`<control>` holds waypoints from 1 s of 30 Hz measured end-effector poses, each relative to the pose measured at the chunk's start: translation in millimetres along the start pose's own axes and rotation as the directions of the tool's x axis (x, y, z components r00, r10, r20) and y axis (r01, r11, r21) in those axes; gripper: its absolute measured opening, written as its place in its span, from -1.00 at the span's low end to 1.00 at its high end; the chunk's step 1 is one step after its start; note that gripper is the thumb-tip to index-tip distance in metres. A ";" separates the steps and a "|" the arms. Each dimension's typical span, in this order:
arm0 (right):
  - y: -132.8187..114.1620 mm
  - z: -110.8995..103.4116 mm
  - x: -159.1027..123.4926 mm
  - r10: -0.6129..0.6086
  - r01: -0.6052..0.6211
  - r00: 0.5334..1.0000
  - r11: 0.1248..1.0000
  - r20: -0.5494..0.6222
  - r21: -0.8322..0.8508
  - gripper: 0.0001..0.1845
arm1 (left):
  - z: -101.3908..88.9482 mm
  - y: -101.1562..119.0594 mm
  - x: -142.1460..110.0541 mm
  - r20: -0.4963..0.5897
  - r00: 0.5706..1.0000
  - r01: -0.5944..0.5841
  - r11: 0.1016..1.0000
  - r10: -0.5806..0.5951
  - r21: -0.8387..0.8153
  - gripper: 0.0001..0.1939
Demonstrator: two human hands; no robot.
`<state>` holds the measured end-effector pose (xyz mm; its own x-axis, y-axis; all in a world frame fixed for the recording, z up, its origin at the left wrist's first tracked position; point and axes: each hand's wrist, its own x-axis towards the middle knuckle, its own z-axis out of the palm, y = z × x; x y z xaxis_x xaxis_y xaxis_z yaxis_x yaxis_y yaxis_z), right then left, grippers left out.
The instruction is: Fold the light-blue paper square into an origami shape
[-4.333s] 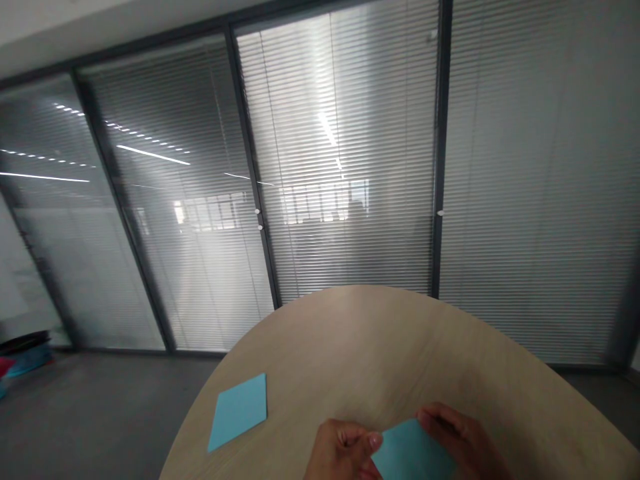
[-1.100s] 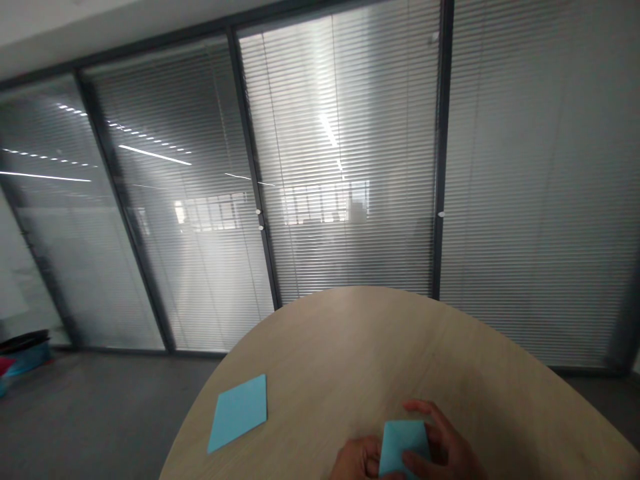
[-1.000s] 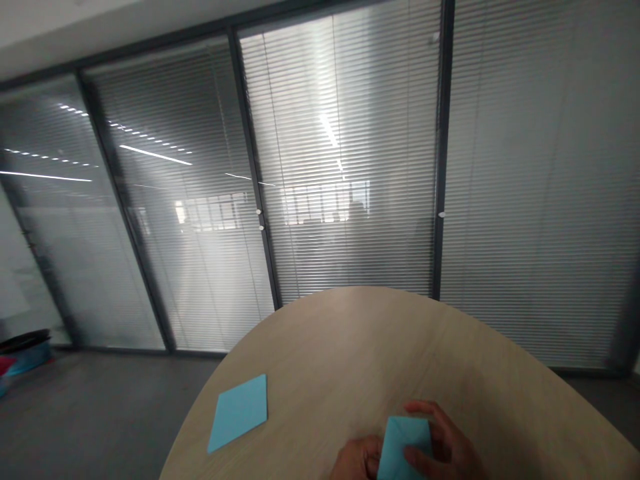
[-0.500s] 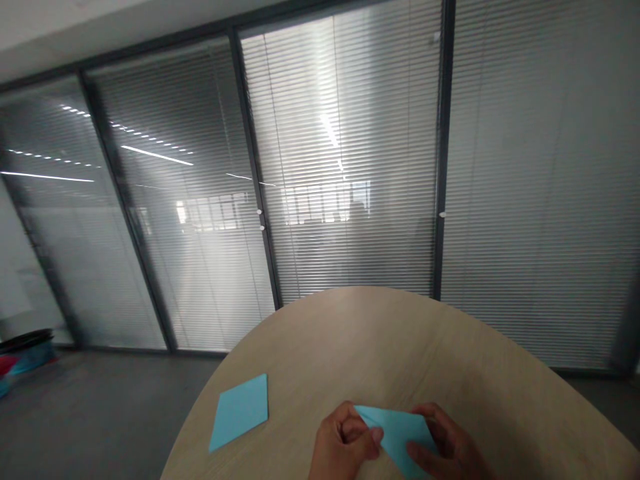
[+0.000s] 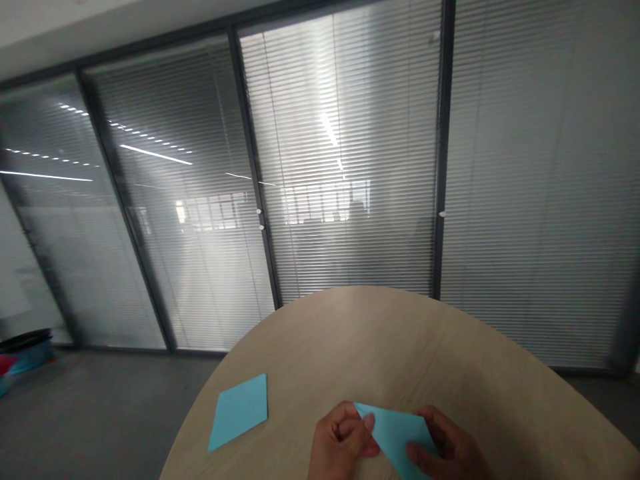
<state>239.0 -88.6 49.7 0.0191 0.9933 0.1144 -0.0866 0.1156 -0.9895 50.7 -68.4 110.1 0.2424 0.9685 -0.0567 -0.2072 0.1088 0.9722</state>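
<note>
A light blue sheet of folded paper [image 5: 395, 430] is held between both hands just over the near part of the table. My left hand [image 5: 340, 437] is closed, its thumb and fingers pinching the paper's pointed left corner. On the other side, my right hand [image 5: 447, 447] grips the right edge, thumb on the face toward me and fingers behind it. The paper's lowest part runs out of the frame. To the left, apart from both hands, a stack of light blue paper [image 5: 240, 410] lies flat on the table.
The round wooden table [image 5: 360, 327] curves away in front of me. Beyond it stands a glass partition with blinds [image 5: 350, 253] and dark frames. Blue and red objects with a dark rim [image 5: 27, 350] are on the grey floor at far left.
My left thumb has shifted up and slightly left along the paper, close to its pointed corner. My right hand keeps its hold, and the stack has stayed put.
</note>
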 end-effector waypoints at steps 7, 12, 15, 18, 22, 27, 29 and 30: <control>3.3 -3.2 1.3 -0.013 0.011 0.999 0.998 -0.029 -0.069 -0.59 | -4.9 -0.2 0.7 -0.005 0.999 -0.040 0.995 0.039 -0.091 -0.53; 8.0 -3.4 1.7 -0.044 0.038 0.997 0.995 -0.068 -0.089 -0.63 | -4.8 2.1 -1.2 -0.026 1.000 -0.006 0.997 0.004 -0.073 -0.53; 2.3 -4.1 1.1 -0.041 0.036 0.997 0.996 -0.065 -0.085 -0.64 | -4.7 4.4 -2.8 -0.058 0.998 -0.006 0.999 0.003 -0.053 -0.52; -10.0 -5.5 -0.5 -0.002 0.003 1.000 0.997 0.013 -0.081 -0.64 | -3.7 7.0 -4.9 -0.065 0.998 -0.023 0.999 0.021 -0.038 -0.53; -23.4 -5.2 -3.2 0.006 -0.003 0.999 0.998 0.047 -0.069 -0.62 | -1.3 9.1 -7.7 -0.077 0.997 -0.029 0.997 0.024 -0.077 -0.52; -23.9 0.9 -4.4 0.005 -0.002 0.999 0.998 0.040 -0.068 -0.58 | -0.5 6.2 -9.0 -0.094 0.996 -0.017 0.994 0.007 -0.109 -0.50; -21.7 3.5 -4.6 0.006 -0.004 0.999 0.999 0.033 -0.051 -0.56 | -0.8 3.9 -8.4 -0.099 0.995 -0.047 0.990 0.034 -0.136 -0.52; -20.7 4.3 -4.7 0.009 -0.007 0.999 0.999 0.035 -0.047 -0.56 | -0.9 2.8 -7.9 -0.099 0.994 -0.061 0.986 0.046 -0.154 -0.52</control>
<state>236.4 -95.7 70.0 -0.0168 0.9940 0.1084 -0.0404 0.1077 -0.9934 47.3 -75.5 113.1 0.1376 0.9899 -0.0346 -0.3646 0.0831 0.9274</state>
